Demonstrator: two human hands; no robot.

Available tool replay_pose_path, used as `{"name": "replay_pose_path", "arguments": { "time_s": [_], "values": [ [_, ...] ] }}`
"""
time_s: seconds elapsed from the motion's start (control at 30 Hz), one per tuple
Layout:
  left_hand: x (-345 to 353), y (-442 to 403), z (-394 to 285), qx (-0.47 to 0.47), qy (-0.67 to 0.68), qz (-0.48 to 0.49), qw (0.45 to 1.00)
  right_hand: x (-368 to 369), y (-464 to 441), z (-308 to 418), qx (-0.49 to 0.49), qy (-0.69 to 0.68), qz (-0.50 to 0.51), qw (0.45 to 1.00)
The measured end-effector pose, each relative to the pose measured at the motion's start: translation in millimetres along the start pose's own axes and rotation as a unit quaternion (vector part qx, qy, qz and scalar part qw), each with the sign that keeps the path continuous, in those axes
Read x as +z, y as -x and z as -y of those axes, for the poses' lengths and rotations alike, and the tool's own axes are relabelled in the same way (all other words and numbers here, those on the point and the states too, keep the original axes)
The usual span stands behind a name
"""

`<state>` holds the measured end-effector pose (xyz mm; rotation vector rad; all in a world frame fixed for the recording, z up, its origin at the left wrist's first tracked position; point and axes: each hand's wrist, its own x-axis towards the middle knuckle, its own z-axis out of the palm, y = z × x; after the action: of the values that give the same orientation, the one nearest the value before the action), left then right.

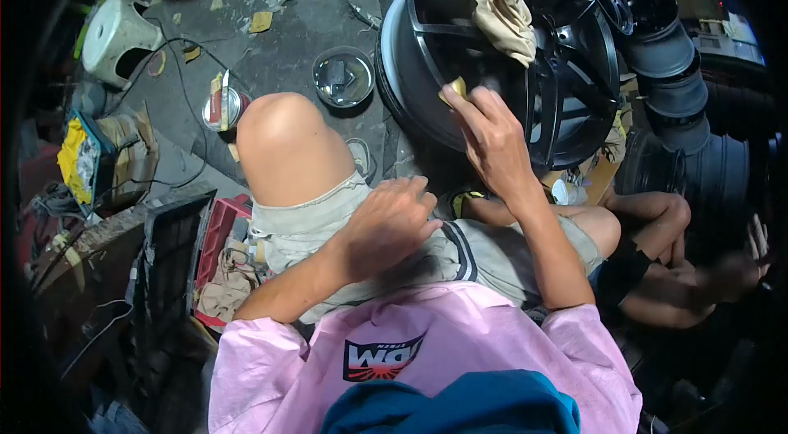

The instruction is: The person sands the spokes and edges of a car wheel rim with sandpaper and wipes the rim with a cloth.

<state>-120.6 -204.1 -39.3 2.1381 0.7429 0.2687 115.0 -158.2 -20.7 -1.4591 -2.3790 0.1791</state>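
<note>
A black spoked car wheel rim (pixel 566 118) lies tilted in front of me, with a pale rim edge on its left. My right hand (pixel 497 142) is at its near left part, closed on a small yellowish piece of sandpaper (pixel 453 91) pinched at the fingertips. Draped over the far spokes is a crumpled beige cloth (pixel 497 3). My left hand (pixel 390 220) rests on my lap, back up, fingers loosely bent and a little apart, with nothing visible in it.
A bowl of water (pixel 343 77) with a dark block stands left of the rim. Beyond my knee are a tin (pixel 226 108) and a white stool (pixel 123 40). A red crate (pixel 217 249) holds rags. Stacked rims (pixel 669 73) and another person's arm (pixel 681 294) are at right.
</note>
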Motion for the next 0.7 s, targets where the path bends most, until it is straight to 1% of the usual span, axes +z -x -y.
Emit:
{"name": "replay_pose_path", "arguments": {
  "time_s": [0.03, 0.07, 0.13, 0.2, 0.27, 0.33, 0.43, 0.53, 0.63, 0.7],
  "values": [
    [1.0, -0.1, 2.3, 0.007, 0.0, -0.017, 1.0, -2.0, 5.1, 0.3, 0.02, 0.002, 0.013, 1.0],
    [2.3, -0.9, 4.7, 0.006, 0.003, -0.023, 1.0, -1.6, 9.1, 3.6, 0.039, -0.019, -0.006, 0.999],
    [7.1, -1.5, 6.7, 0.018, -0.001, -0.046, 0.999, 0.6, 8.0, 1.1, 0.027, -0.004, 0.006, 1.0],
    [7.0, -3.8, 6.0, 0.021, 0.0, -0.036, 0.999, 6.1, -1.9, 0.6, 0.009, -0.001, 0.007, 1.0],
    [3.5, -2.8, 5.4, 0.019, 0.0, -0.025, 1.0, 7.2, -0.9, 4.2, 0.027, -0.017, -0.008, 0.999],
    [-1.6, -5.7, 5.4, 0.001, 0.014, 0.012, 1.0, 6.7, 5.3, 3.0, 0.039, -0.014, -0.024, 0.999],
    [1.9, -8.2, 7.7, 0.015, 0.007, -0.016, 1.0, 4.4, 10.9, 6.1, 0.052, -0.023, -0.026, 0.998],
    [-1.1, -10.5, 4.2, 0.01, 0.009, 0.013, 1.0, 9.0, -5.0, 5.8, 0.046, -0.04, -0.033, 0.998],
    [-0.4, -9.9, 3.7, -0.002, 0.009, 0.012, 1.0, 6.6, 0.3, 7.8, 0.043, -0.063, -0.044, 0.996],
    [0.1, -10.2, 3.7, -0.006, 0.006, -0.003, 1.0, 3.9, 8.9, 9.2, 0.084, -0.059, -0.014, 0.995]
  ]
}}
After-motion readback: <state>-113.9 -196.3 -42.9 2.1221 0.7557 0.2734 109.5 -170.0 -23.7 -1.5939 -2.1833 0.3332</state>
